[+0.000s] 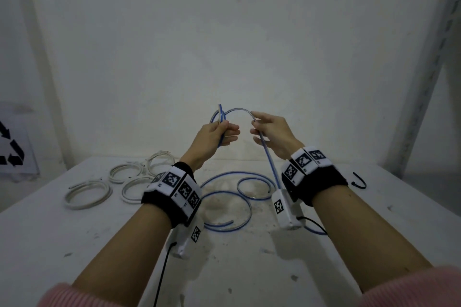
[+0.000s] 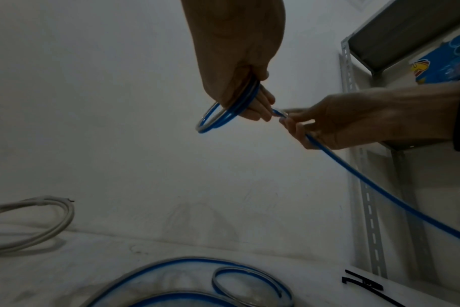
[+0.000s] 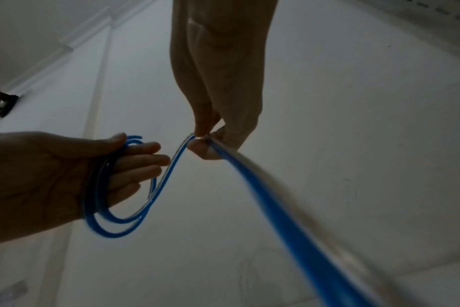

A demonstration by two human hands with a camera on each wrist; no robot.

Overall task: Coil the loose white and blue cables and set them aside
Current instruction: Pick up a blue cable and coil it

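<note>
You work over a white, dusty and stained table top (image 1: 249,269) that stands against a plain white wall (image 1: 224,32); a grey perforated metal shelf post (image 1: 424,82) rises beyond your right hand. Your left hand (image 1: 214,136) grips a small coil of the thin blue plastic cable (image 1: 268,157), fingers curled round the loops. Your right hand (image 1: 273,133) pinches the same cable just beside it, and the cable hangs down from this pinch to loose blue loops on the table under both hands. Left of your grip lie coiled white round cables (image 1: 87,193). Further left leans a white sheet with black recycling arrows (image 1: 12,147).
</note>
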